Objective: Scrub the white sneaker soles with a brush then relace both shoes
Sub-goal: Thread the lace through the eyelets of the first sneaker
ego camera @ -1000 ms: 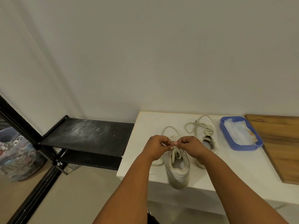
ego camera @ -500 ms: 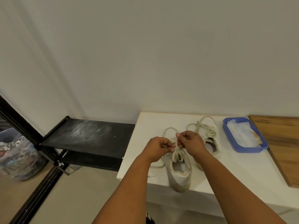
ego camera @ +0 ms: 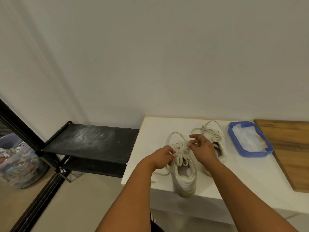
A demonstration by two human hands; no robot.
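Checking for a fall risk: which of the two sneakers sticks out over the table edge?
The nearer sneaker, between both hands: its heel overhangs the white table's front edge. The farther sneaker sits fully on top.

A single head-worn camera looks forward and down, close over the near left corner of the white desk (ego camera: 250, 181) against the wall (ego camera: 150, 56)

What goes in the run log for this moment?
phase: relacing | left hand: pinches lace of near sneaker | right hand: fingers spread, holding nothing | far sneaker: laced, untouched
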